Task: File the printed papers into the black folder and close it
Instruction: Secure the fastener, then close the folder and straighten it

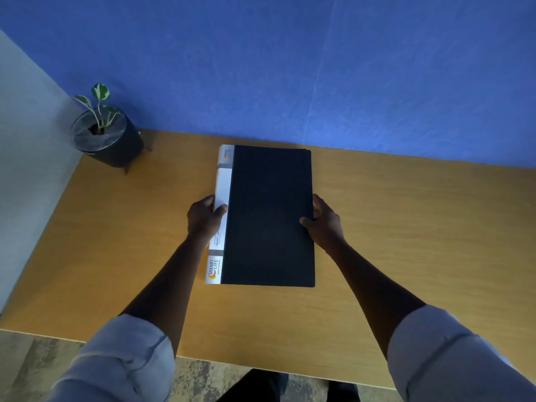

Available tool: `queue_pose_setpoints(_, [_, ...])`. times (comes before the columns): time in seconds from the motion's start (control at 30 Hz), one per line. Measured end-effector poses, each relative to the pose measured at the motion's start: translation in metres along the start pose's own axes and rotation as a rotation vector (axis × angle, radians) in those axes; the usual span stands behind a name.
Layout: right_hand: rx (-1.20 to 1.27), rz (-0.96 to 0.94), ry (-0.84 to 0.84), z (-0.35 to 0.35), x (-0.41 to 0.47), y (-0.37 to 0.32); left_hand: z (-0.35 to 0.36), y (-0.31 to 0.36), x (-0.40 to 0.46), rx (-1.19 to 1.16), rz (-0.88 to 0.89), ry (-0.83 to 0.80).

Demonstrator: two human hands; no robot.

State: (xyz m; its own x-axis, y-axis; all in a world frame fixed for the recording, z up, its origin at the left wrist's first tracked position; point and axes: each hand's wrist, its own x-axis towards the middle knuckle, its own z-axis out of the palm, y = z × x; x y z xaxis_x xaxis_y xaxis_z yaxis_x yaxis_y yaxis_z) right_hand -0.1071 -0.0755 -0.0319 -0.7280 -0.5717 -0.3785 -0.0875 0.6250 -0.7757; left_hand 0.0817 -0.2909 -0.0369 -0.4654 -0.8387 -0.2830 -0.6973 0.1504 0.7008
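Observation:
The black folder [268,216] lies closed and flat in the middle of the wooden table [406,227], its white labelled spine on the left side. My left hand [203,219] grips the spine edge, thumb on top of the white strip. My right hand [323,223] holds the folder's right edge, thumb pressed on the black cover. No printed papers show outside the folder; whatever is inside is hidden by the cover.
A small potted plant [106,134] in a dark pot stands at the table's far left corner. A blue wall runs behind the table and a grey wall on the left. The table's near edge is close to my body.

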Motion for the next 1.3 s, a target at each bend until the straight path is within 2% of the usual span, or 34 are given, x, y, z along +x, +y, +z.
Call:
queue_pose_setpoints(0.37, [-0.313,0.039,0.021,0.023,0.034,-0.017,-0.002,-0.007,0.042,0.128,0.001,0.077])
queue_pose_setpoints(0.87, [-0.48,0.037,0.046,0.032,0.039,-0.025,-0.003,-0.013,0.061,0.235,0.053,0.09])
queue_pose_setpoints(1.17, [-0.434,0.024,0.038,0.03,0.039,-0.024,-0.01,0.005,0.04,0.452,0.167,0.106])
queue_pose_setpoints(1.23, [-0.42,0.024,0.079,0.032,0.034,-0.026,-0.006,0.011,0.031,0.486,0.244,0.157])
queue_pose_setpoints(1.3, [-0.428,0.012,0.144,0.037,0.024,-0.028,0.0,0.016,0.021,0.508,0.398,0.182])
